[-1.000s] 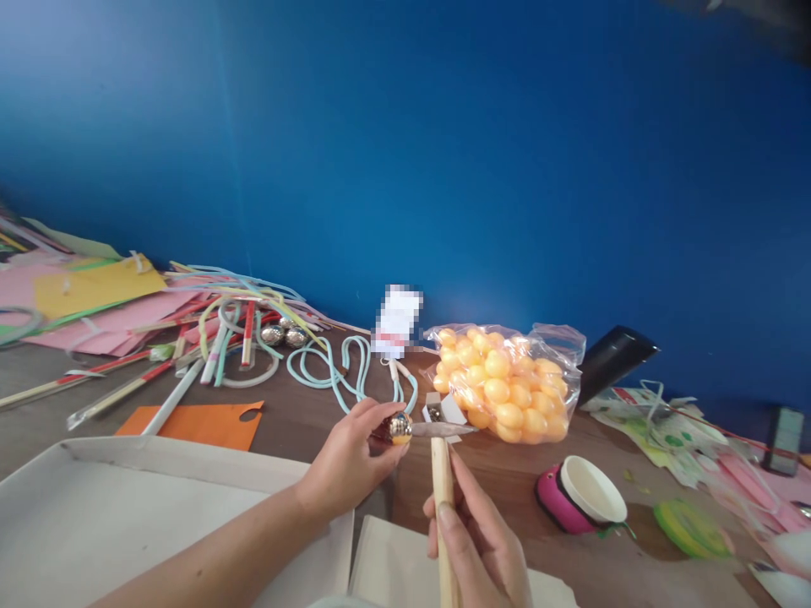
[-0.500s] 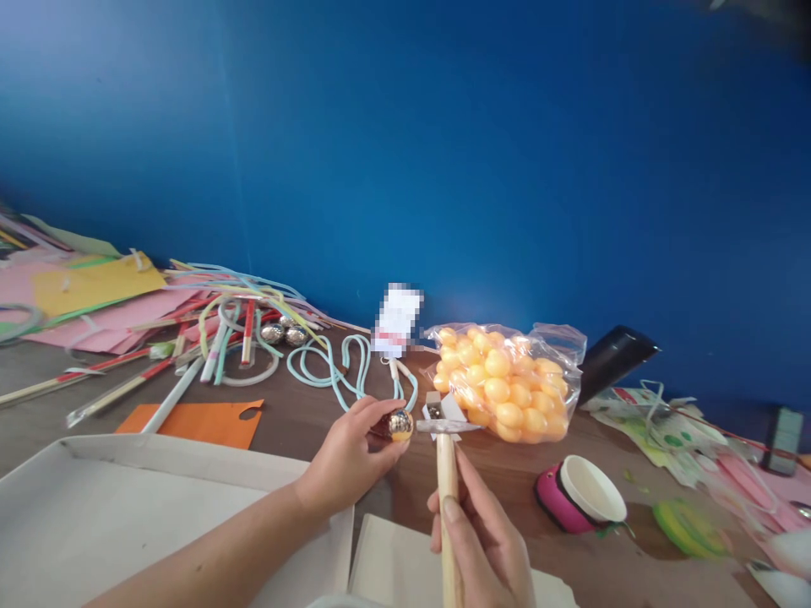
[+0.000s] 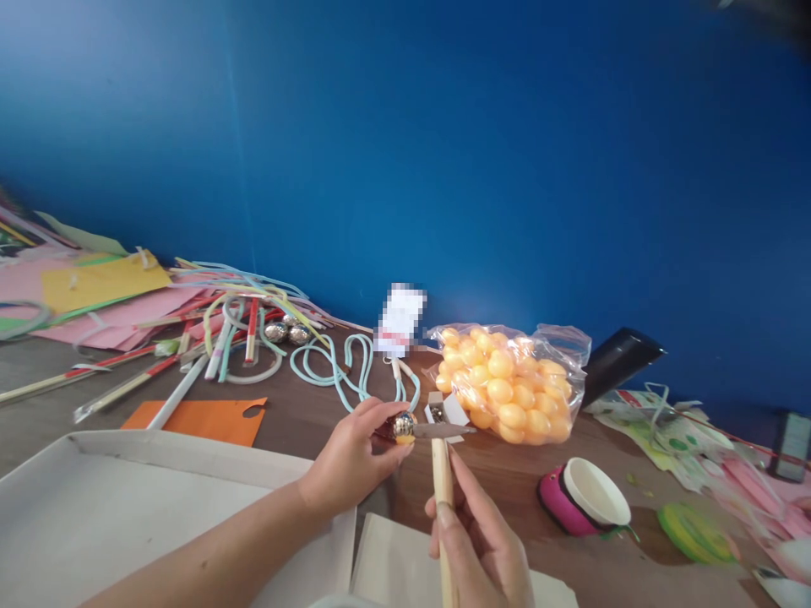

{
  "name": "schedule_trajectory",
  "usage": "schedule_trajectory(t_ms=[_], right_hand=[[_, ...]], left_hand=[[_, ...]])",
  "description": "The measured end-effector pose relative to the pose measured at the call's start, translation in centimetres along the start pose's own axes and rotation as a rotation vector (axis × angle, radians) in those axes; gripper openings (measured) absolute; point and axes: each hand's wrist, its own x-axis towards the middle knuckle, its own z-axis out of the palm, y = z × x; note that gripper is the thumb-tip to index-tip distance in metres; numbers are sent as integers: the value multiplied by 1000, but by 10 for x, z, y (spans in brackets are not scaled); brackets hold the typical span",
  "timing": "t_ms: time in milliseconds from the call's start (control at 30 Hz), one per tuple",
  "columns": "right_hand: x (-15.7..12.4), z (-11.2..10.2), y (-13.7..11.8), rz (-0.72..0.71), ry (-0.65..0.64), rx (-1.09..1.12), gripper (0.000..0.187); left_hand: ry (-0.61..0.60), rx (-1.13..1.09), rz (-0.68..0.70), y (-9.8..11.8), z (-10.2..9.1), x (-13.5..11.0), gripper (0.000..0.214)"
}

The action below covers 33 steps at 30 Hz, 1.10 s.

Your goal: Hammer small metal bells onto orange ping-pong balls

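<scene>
My left hand [image 3: 347, 460] is closed around a small shiny silver bell [image 3: 402, 425] that sits on an orange ball, held just above the brown table. My right hand [image 3: 481, 545] grips the wooden handle of a small hammer [image 3: 442, 481]. The hammer's metal head touches the bell's right side. Behind the hammer head lies a small open white box [image 3: 443, 411]. A clear bag of orange balls [image 3: 507, 393] rests to the right of it.
A large white cardboard tray [image 3: 127, 507] lies at the lower left. Orange paper [image 3: 203, 418], light-blue cords [image 3: 335, 367], coloured strips, sticks and two silver bells [image 3: 286, 332] are scattered behind. A pink and white tape roll [image 3: 583, 496] and a black cylinder [image 3: 617, 359] sit right.
The hammer head drew a little away from the bell half a second ago and now rests against it again. My left hand has stayed put.
</scene>
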Motion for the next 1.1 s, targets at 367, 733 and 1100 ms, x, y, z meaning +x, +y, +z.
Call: schedule_trajectory(t_ms=[367,733,1100], right_hand=[[1,1,-1,-6,36,36,48],[2,0,-1,18,4,-6,50],[4,-2,-1,74,-9,34,55]], left_hand=[[20,41,-3,-1,1,0,40],[22,47,1,-1,1,0,40],[26,46,3,0,1,0,39]])
